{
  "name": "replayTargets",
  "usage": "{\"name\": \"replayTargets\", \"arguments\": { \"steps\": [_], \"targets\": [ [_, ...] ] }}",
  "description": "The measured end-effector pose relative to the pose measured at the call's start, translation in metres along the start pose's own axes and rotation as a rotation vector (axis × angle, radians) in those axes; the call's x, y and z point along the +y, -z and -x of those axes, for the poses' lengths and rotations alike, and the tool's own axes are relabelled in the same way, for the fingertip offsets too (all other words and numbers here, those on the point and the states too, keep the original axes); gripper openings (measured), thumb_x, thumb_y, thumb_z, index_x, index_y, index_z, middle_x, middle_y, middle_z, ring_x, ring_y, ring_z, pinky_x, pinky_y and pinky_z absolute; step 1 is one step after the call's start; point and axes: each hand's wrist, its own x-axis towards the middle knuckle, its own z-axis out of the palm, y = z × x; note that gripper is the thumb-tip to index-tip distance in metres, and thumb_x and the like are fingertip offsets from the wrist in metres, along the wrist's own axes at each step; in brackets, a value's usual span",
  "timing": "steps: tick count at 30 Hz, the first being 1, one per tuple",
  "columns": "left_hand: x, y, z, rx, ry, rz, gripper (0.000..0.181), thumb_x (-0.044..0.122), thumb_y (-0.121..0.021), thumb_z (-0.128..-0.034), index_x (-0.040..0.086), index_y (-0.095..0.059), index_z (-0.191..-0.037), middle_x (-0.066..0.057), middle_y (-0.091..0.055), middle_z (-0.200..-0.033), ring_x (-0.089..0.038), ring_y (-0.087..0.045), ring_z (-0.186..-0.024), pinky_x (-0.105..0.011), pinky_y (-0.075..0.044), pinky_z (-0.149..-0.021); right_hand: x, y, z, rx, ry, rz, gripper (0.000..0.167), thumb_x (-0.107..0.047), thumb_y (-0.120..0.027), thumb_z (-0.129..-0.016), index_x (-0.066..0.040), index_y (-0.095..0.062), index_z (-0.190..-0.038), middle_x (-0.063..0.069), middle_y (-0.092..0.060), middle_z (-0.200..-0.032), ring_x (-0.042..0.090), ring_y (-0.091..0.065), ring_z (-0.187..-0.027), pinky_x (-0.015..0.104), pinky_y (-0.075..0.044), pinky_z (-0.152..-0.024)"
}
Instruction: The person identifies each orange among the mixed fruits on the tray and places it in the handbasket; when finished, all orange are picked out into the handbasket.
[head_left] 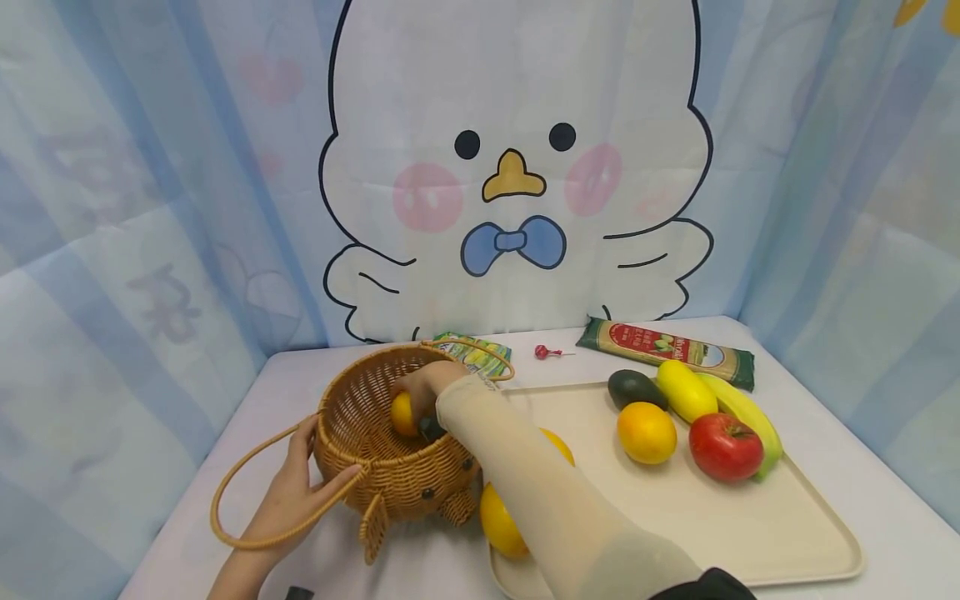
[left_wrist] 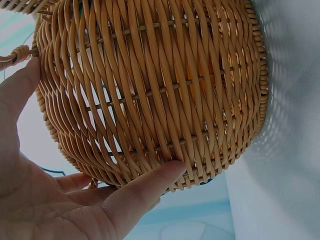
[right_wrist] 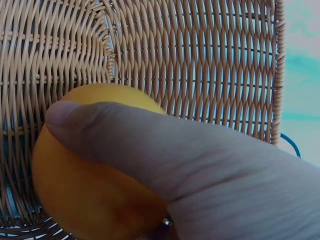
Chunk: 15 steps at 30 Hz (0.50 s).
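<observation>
Head view, left to right: a blue-and-white printed curtain (head_left: 105,317) backs the white tabletop (head_left: 427,567). The left hand (head_left: 294,492) rests extended, spread fingers against the outer wall of the round, openwork wicker basket (head_left: 401,483). A dark item (head_left: 298,593), cut off at the near edge, is unidentifiable. Inside the basket, the right hand (head_left: 427,385) grips a smooth orange (head_left: 402,415); the right wrist view shows its thumb across the fruit, the other fingers hidden. A green packet (head_left: 480,354) lies beyond the basket, partly covered. The pale sleeve (head_left: 551,504) obscures parts of two yellow-orange fruits (head_left: 502,525). Right: a rectangular cream tray (head_left: 675,521) carries a dark oval fruit (head_left: 634,389), a glossy red apple (head_left: 724,448) and a curved banana (head_left: 753,417).
</observation>
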Motion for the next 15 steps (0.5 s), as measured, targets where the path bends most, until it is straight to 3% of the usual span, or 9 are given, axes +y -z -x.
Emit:
{"name": "replayTargets", "arguments": {
  "steps": [7, 15],
  "targets": [
    [-0.0002, -0.0003, 0.0003, 0.004, -0.009, -0.003, 0.085, 0.048, -0.06, -0.0886, 0.013, -0.009, -0.148, -0.026, -0.021, -0.153, -0.046, -0.023, -0.139, -0.064, -0.033, -0.105, 0.0005, -0.0018, -0.0026, -0.032, -0.002, -0.072, 0.064, -0.014, -0.066, -0.085, -0.032, -0.04, -0.141, 0.004, -0.035, -0.15, 0.021, -0.043, -0.107, 0.027, -0.036, -0.055],
    [0.0007, 0.0001, -0.0001, 0.007, -0.001, -0.018, 0.087, 0.05, -0.059, -0.0884, 0.012, -0.009, -0.148, -0.027, -0.021, -0.153, -0.046, -0.024, -0.139, -0.064, -0.032, -0.106, 0.0009, -0.0015, -0.0033, -0.025, 0.004, -0.055, 0.062, -0.02, -0.066, -0.086, -0.032, -0.041, -0.141, 0.002, -0.035, -0.151, 0.019, -0.044, -0.112, 0.029, -0.041, -0.063]
  ]
}}
